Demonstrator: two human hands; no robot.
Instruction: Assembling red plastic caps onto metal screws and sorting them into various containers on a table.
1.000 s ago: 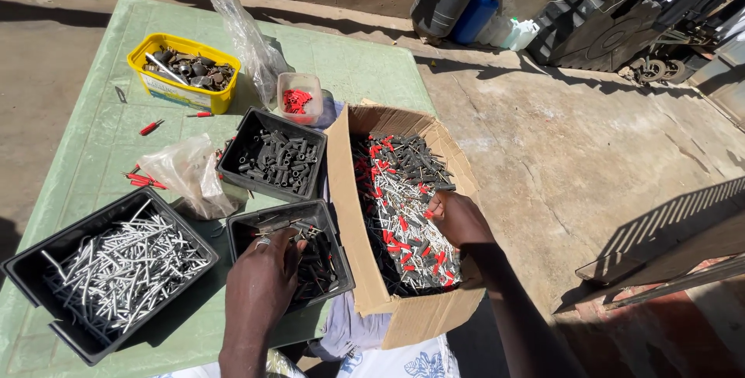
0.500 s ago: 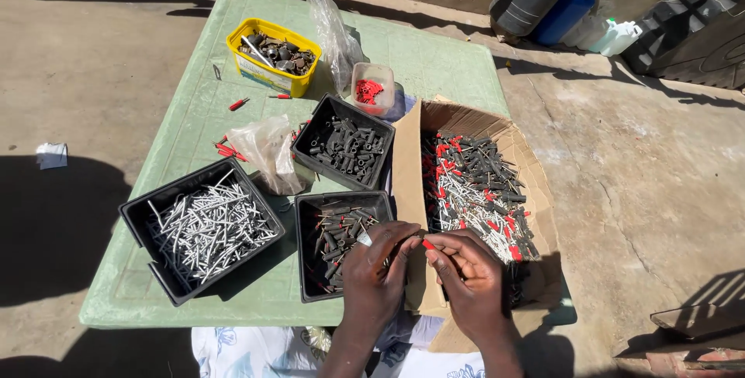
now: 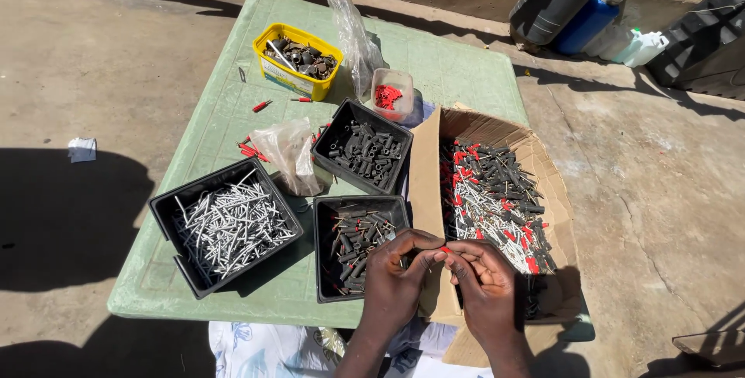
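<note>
Sunlit green counter point(image 3: 233, 126) carried sorting trays; left hand point(image 3: 396, 273) and right hand point(image 3: 483, 281) together pinched a red-tipped pin point(image 3: 445, 250), lying left-right between them, near the cardboard box point(image 3: 427, 168).

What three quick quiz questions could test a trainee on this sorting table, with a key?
1. True or false: both hands meet over the edge between the near black tray and the cardboard box.
2. What fills the black tray at the table's left corner?
A. red caps
B. silver pins
C. dark sleeves
3. Fill in: the small red-tipped piece is pinched between the fingertips of ____ hands.

Key:
1. true
2. B, silver pins
3. both: left hand, right hand
</note>
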